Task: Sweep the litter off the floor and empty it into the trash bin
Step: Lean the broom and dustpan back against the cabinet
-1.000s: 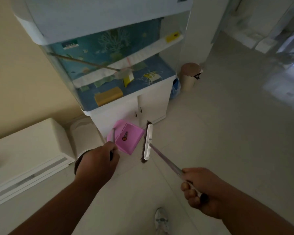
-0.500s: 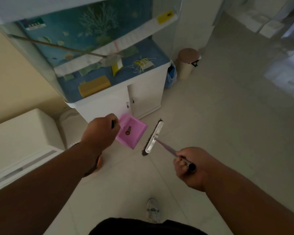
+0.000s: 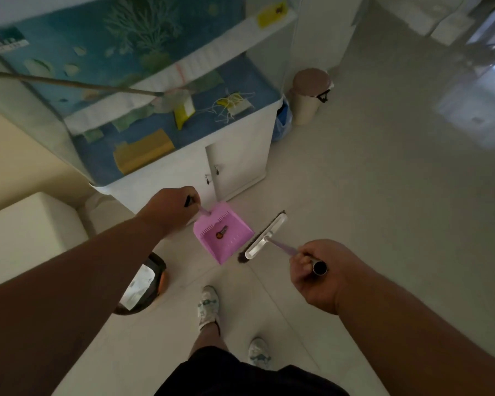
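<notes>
My left hand point(image 3: 170, 211) is closed around the upright handle of a pink dustpan point(image 3: 223, 234), which hangs low over the floor tiles with a small dark scrap in it. My right hand point(image 3: 316, 267) grips the metal handle of a broom point(image 3: 265, 238); its white head with dark bristles lies just right of the dustpan's open edge. A dark open bin point(image 3: 142, 284) with a pale liner stands on the floor under my left forearm. A beige lidded trash bin point(image 3: 309, 95) stands farther off beside the cabinet.
A fish tank on a white cabinet point(image 3: 235, 164) rises right in front of the dustpan. A white unit point(image 3: 26, 232) stands at the left against the wall. My two feet in pale shoes point(image 3: 209, 302) are below. Open tiled floor stretches to the right.
The view has tilted down and drawn back, so my legs and the dark bin show. Both hands have drawn the dustpan and broom back from the cabinet, and the broom handle stands steeper.
</notes>
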Available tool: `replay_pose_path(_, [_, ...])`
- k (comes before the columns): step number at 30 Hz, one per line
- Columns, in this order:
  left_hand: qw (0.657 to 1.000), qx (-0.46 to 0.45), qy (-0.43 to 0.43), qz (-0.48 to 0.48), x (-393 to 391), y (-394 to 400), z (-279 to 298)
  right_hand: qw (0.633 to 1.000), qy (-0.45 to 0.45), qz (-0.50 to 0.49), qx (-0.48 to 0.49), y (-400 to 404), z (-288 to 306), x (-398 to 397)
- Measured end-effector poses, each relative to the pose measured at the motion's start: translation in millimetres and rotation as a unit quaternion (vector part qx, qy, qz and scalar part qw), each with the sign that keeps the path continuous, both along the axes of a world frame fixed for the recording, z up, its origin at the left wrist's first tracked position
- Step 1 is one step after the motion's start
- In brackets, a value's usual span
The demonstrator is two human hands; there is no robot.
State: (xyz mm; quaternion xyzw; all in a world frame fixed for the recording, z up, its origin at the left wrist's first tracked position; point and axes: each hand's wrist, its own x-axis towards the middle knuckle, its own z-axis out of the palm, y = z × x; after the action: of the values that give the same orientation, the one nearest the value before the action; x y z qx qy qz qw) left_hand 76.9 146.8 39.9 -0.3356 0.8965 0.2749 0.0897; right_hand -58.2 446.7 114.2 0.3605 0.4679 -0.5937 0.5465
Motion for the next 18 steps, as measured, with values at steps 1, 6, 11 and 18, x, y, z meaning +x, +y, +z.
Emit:
replay_pose_path(1, [1.000,0.007,-0.003,-0.003,-4,-6,-6,1.000,0.001,-0.008,0.006,-5,-1,-1])
replay_pose_path(6, [0.999,0.022,-0.027,-0.039,-17,-41,-38,0.999,-0.003,-0.038,0.031,-36,-6,-2])
replay_pose_path(11, [0.995,0.037,-0.051,-0.076,-30,-77,-56,0.996,-0.017,-0.078,0.030,-62,-2,-2])
replay_pose_path(18, [0.991,0.046,-0.087,-0.092,-50,-117,-76,0.994,-0.021,-0.099,0.048,-87,4,-8])
